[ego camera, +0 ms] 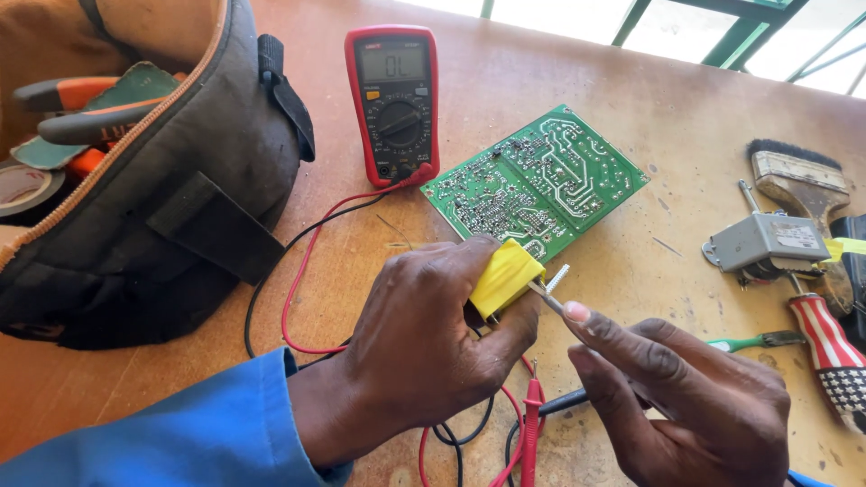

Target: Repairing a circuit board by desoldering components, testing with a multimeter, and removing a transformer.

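You are holding a yellow plug (pixel 505 275) in your left hand (pixel 424 347), fingers curled closed around its body, thumb over the top. Your right hand (pixel 695 397) is sitting at about four o'clock from the plug, index fingertip (pixel 577 314) and thumb pinched together at the base of a flat metal prong (pixel 552 284) — whether they are also gripping a slim tool, you cannot tell. The plug's long axis is running from about eight o'clock to two o'clock, prongs pointing away toward two o'clock, so the prong tip is lying just beyond the right fingertips; the left hand is the nearer one to the plug body, the right to the metal.

Under both hands the red and black test leads (pixel 528 424) are trailing, a red probe lying at six o'clock from the plug. At three o'clock, a green-handled tool (pixel 753 341), then a screwdriver with a striped handle (pixel 830 352).

Further out, a green circuit board (pixel 537 180) is lying solder side up at twelve o'clock, just beyond the plug. A small grey metal part (pixel 767 242) and a paintbrush (pixel 803 180) are lying at two o'clock. A red multimeter (pixel 392 104) is sitting at eleven o'clock, leads plugged in.

Container — a dark tool bag (pixel 162 198) at ten o'clock, unzipped, is holding orange-handled pliers (pixel 81 108) and a roll of tape (pixel 23 185). All of it is resting on the wooden table (pixel 631 99).
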